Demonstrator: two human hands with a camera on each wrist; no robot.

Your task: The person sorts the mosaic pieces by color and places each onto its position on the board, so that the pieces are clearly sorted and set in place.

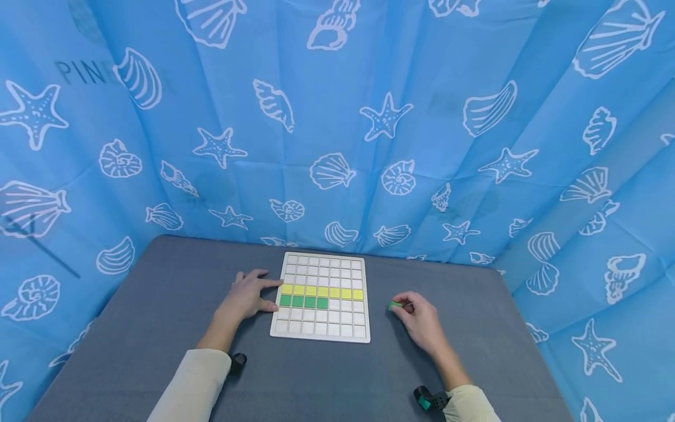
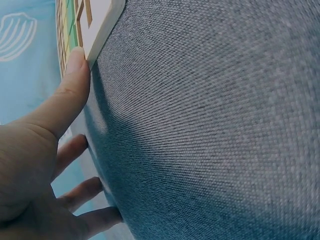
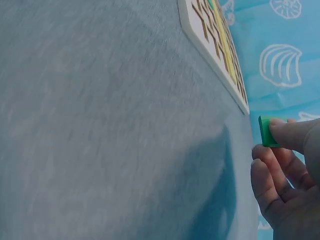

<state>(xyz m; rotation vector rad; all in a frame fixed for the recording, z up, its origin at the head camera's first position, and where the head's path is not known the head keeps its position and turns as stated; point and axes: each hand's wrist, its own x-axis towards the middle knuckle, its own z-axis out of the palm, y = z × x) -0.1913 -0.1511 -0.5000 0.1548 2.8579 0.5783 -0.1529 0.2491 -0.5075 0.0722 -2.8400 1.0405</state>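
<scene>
A white gridded board (image 1: 320, 338) lies on the table, with a full row of yellow tiles (image 1: 311, 291) across it. Directly below that row, several green tiles (image 1: 297, 301) fill the left part of the following row. My left hand (image 1: 248, 296) touches the board's left edge with thumb and index finger spread; in the left wrist view, the thumb meets the board's rim (image 2: 106, 31). Right of the board, my right hand (image 1: 420, 321) pinches a square green tile (image 3: 265, 132) between thumb and fingers, held apart from the board.
Grey cloth covers the table (image 1: 316, 381). A blue curtain (image 1: 337, 146) with white shells and starfish hangs behind it and along both sides. A black strap (image 1: 429, 398) sits at the right wrist, and another band (image 1: 238, 362) at the left.
</scene>
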